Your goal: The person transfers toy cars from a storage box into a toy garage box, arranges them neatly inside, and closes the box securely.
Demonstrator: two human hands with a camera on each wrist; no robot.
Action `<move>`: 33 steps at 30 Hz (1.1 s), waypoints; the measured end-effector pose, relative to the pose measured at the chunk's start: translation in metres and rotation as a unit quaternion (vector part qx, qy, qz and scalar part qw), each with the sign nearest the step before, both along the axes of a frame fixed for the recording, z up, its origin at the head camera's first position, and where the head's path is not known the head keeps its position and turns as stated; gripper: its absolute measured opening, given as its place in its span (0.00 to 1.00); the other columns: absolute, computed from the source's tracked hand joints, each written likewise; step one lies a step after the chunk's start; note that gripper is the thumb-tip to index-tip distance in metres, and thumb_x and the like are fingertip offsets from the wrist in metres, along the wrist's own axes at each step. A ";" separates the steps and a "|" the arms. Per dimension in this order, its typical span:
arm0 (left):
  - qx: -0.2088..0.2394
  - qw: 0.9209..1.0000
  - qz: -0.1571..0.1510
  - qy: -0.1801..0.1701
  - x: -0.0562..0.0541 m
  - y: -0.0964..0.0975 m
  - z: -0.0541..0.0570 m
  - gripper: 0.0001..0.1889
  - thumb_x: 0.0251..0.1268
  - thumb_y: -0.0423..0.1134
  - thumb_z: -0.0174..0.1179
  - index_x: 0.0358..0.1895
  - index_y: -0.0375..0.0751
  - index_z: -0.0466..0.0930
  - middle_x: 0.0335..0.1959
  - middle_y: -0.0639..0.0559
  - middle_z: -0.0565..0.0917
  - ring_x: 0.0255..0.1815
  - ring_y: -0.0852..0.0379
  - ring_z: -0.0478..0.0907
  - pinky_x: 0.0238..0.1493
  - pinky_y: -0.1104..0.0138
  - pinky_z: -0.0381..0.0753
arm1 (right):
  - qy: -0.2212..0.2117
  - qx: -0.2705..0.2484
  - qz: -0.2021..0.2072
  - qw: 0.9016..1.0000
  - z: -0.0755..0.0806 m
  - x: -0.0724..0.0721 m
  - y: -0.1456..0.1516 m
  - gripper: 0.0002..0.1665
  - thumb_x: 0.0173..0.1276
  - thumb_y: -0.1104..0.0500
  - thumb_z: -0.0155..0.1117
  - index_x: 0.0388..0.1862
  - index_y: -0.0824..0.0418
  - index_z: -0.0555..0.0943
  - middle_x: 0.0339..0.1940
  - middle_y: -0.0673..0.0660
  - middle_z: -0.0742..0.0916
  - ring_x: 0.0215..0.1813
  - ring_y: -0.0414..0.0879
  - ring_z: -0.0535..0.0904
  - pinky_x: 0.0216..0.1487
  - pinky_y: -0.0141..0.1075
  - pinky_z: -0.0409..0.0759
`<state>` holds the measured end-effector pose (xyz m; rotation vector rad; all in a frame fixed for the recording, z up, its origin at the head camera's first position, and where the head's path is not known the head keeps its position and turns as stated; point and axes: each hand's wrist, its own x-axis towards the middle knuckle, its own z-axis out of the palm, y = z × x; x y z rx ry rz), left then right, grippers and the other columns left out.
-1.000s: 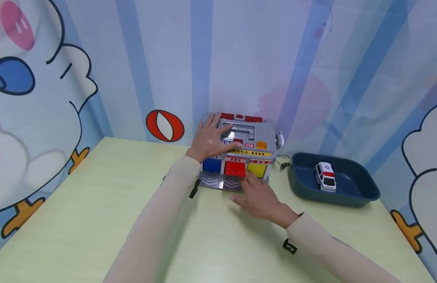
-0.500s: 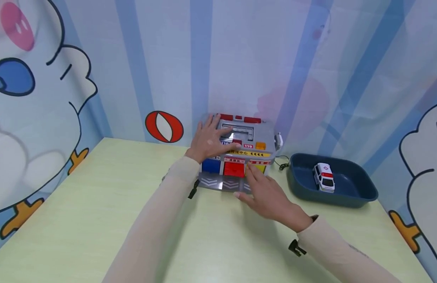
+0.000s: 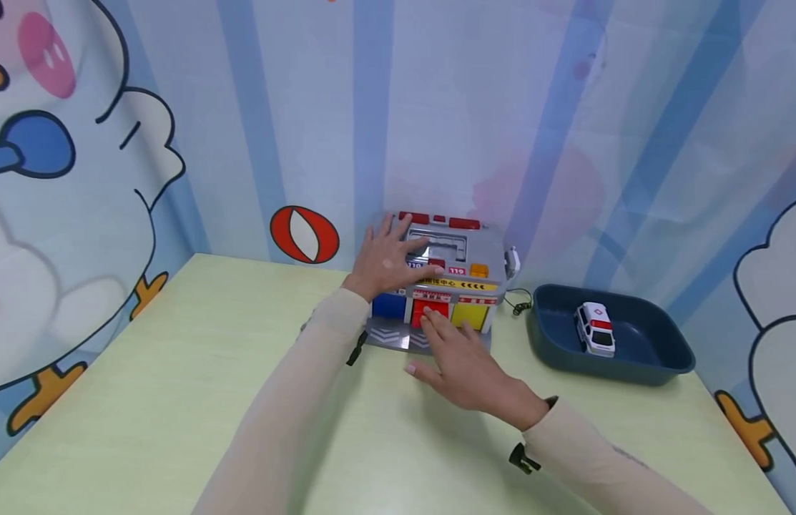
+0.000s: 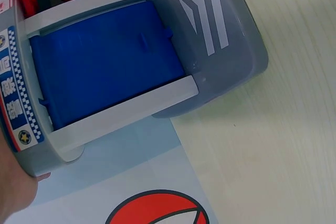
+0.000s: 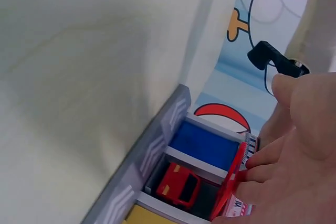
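Note:
A grey toy rescue station (image 3: pixel 494 247) stands at the back of the table with a blue door (image 3: pixel 389 306), a red door (image 3: pixel 439 309) and a yellow door (image 3: pixel 470 315). My left hand (image 3: pixel 383 259) lies spread over the left of its roof. Extended fingers of my right hand (image 3: pixel 465 365) are at the red door. In the right wrist view that door is swung up, fingertips against its outer side, and a red toy car (image 5: pixel 179 186) sits in the middle bay. The blue door (image 4: pixel 107 64) is down in the left wrist view.
A dark blue bin (image 3: pixel 649 347) right of the station holds a white toy ambulance (image 3: pixel 594 327). A thin coiled dark cord (image 3: pixel 520 307) lies between them. Behind the table (image 3: pixel 179 400) hangs a printed curtain (image 3: pixel 307 107).
My right hand first shifts right and up from beside the red door to the front of the yellow door, then left onto the red door. My left hand stays on the roof.

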<state>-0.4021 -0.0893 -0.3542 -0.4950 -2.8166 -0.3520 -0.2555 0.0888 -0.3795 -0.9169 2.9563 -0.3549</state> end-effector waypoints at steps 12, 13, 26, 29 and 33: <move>-0.019 1.000 -0.001 0.003 0.000 0.001 -0.003 0.42 0.58 0.77 0.49 0.75 0.65 0.65 0.83 0.51 0.53 0.84 0.38 0.40 0.78 0.37 0.43 | -0.030 0.023 -0.001 0.999 -0.027 -0.006 -0.001 0.48 0.72 0.36 0.56 0.80 0.61 0.56 0.83 0.59 0.57 0.84 0.55 0.50 0.79 0.63 0.48; -0.018 1.000 -0.002 0.003 -0.001 0.002 -0.003 0.42 0.58 0.77 0.49 0.75 0.65 0.65 0.83 0.51 0.53 0.84 0.38 0.40 0.78 0.37 0.42 | -0.029 0.025 0.000 0.999 -0.029 -0.007 -0.001 0.48 0.72 0.36 0.56 0.80 0.62 0.56 0.83 0.59 0.57 0.84 0.56 0.50 0.79 0.63 0.49; -0.024 1.000 -0.002 0.003 -0.001 0.002 -0.001 0.43 0.56 0.78 0.50 0.75 0.65 0.64 0.83 0.50 0.52 0.84 0.37 0.39 0.78 0.36 0.43 | -0.019 0.042 0.001 0.999 -0.041 -0.025 -0.003 0.49 0.73 0.36 0.54 0.80 0.64 0.56 0.83 0.61 0.57 0.83 0.58 0.51 0.79 0.59 0.54; -0.022 1.000 0.000 0.002 -0.001 0.001 -0.001 0.43 0.56 0.78 0.51 0.75 0.65 0.65 0.83 0.50 0.52 0.84 0.37 0.39 0.78 0.36 0.43 | -0.015 0.049 0.006 0.999 -0.042 -0.028 -0.003 0.48 0.74 0.36 0.54 0.79 0.65 0.57 0.83 0.62 0.57 0.84 0.58 0.50 0.79 0.59 0.54; -0.021 1.000 0.001 -0.002 -0.001 0.001 0.000 0.43 0.56 0.78 0.51 0.75 0.65 0.64 0.83 0.50 0.52 0.84 0.38 0.39 0.78 0.37 0.42 | -0.007 0.072 0.014 0.997 -0.044 -0.030 -0.003 0.49 0.74 0.34 0.51 0.80 0.65 0.56 0.83 0.62 0.56 0.84 0.58 0.49 0.80 0.58 0.53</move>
